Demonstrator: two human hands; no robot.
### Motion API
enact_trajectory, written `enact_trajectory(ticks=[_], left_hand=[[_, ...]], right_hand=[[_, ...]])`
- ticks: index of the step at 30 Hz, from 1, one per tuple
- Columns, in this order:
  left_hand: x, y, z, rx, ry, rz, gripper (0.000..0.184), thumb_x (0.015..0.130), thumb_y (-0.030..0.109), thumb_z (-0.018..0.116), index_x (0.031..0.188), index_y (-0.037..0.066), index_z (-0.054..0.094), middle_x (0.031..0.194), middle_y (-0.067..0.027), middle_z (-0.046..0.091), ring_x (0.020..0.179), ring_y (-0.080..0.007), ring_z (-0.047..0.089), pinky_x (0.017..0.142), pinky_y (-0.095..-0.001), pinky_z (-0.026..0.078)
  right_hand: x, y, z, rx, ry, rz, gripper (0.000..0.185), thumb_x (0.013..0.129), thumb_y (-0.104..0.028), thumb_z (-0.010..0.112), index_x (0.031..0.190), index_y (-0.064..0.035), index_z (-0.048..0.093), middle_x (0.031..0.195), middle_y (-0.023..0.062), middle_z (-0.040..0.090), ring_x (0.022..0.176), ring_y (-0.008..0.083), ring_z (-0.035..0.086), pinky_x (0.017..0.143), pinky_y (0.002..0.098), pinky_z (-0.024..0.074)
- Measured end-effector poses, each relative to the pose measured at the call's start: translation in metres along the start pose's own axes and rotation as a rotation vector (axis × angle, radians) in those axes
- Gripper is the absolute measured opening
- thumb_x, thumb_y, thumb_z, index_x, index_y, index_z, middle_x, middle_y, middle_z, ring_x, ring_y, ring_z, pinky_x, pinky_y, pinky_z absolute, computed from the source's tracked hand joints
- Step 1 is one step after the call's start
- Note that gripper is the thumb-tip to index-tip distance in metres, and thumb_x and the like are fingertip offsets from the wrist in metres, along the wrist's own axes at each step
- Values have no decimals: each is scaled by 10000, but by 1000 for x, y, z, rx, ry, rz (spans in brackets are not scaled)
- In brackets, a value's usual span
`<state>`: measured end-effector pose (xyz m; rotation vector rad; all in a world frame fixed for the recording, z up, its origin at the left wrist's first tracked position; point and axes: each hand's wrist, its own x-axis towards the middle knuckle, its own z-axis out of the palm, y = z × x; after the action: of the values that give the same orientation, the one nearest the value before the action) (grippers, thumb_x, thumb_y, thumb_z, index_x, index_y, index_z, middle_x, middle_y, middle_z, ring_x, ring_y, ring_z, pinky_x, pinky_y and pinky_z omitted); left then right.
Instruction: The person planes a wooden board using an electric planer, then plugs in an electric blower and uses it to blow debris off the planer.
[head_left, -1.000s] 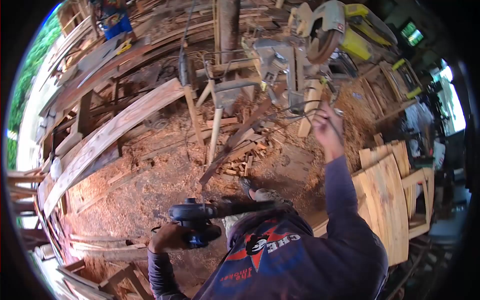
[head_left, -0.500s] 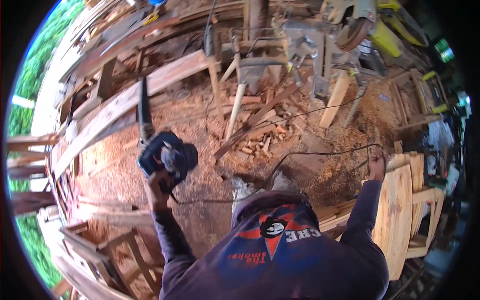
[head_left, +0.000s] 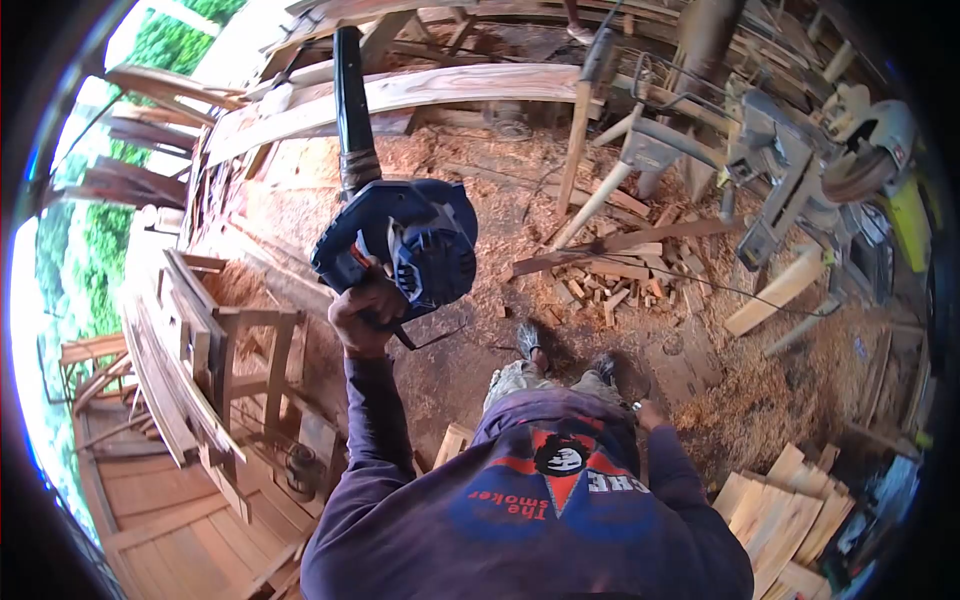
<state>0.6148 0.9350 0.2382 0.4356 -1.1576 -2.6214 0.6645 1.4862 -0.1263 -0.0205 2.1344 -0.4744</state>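
Observation:
My left hand (head_left: 368, 312) is wrapped round the handle of a dark blue electric blower (head_left: 432, 245), held out in front at the left. Its long black nozzle (head_left: 352, 110) points away from me, toward a long plank. A short piece of black cord (head_left: 440, 338) shows below the blower's body. Beside my right hip is my right hand (head_left: 654, 413), low and with its fingers curled. Something small and shiny shows at the fingertips, too small to name. Sawdust and shavings (head_left: 480, 200) cover the ground beneath the blower.
Wood offcuts (head_left: 620, 285) lie piled ahead. A machine with a round wheel (head_left: 860, 172) stands at the right. A long plank (head_left: 450, 88) crosses the far side. Wooden frames (head_left: 230, 340) stand left, and stacked boards (head_left: 775, 520) lie at lower right. Another person's foot (head_left: 580, 33) shows at the top.
My view has turned left. The blower has come closer and stands higher in view. My right hand, stretched out near the boards with a cord before, has drawn in beside my hip.

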Motion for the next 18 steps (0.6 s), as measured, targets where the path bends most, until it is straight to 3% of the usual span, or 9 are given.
enact_trajectory(ticks=[2,4,9,10,12,13,14,15,18], left_hand=[[-13,5,2,42,37,25,322,759,120,603,1059,18,543,584,0,415,455,-137,403,519,-315,361],[-19,7,6,146,66,62,380,731,122,618,1085,12,534,569,-6,403,421,-140,384,473,-306,338],[-25,7,12,290,77,211,292,719,138,621,956,-28,585,563,-48,519,424,-161,496,454,-307,432],[-26,8,10,352,128,193,273,718,137,626,932,-30,598,566,-53,536,436,-160,512,460,-303,433],[-26,9,7,455,267,170,219,707,121,649,866,-30,637,587,-66,587,470,-153,553,476,-289,429],[-24,11,11,489,307,156,200,699,111,670,848,-22,656,601,-51,600,481,-140,556,477,-284,419],[-22,9,-4,556,299,146,178,698,108,673,829,-13,664,610,-41,606,490,-128,554,478,-279,415],[-21,6,-19,619,292,140,157,697,106,676,810,-3,672,619,-31,611,499,-116,552,479,-274,412],[-26,16,-38,676,324,106,136,688,109,687,782,11,683,660,-2,624,535,-81,541,496,-251,405]], right_hand=[[6,-4,-21,-205,151,-223,374,895,-381,682,878,-7,703,882,241,704,784,424,677,696,465,519],[-11,-49,-75,40,317,-326,417,898,-431,688,852,-17,693,825,239,691,769,436,667,679,469,502],[-24,-183,-149,381,396,-364,433,950,-406,660,763,-15,662,617,121,622,546,223,562,548,404,445],[6,-193,-133,342,444,-353,401,940,-388,682,778,-21,678,604,85,618,555,188,572,540,385,447],[-8,-262,-131,310,501,-728,309,883,-342,754,830,-42,703,785,118,713,725,239,687,644,396,516],[-6,-292,-126,319,369,-843,261,859,-311,771,845,-57,715,872,138,724,801,280,700,685,404,523],[9,-319,-120,7,482,-1248,189,860,-250,755,857,-66,712,839,131,703,779,305,680,668,405,508],[-12,-355,-117,-107,493,-1335,177,879,-226,732,841,-61,683,757,122,661,735,321,651,620,410,478],[-66,-428,-119,356,105,-1276,295,951,-288,681,798,-50,595,670,93,530,562,244,532,544,379,421]])
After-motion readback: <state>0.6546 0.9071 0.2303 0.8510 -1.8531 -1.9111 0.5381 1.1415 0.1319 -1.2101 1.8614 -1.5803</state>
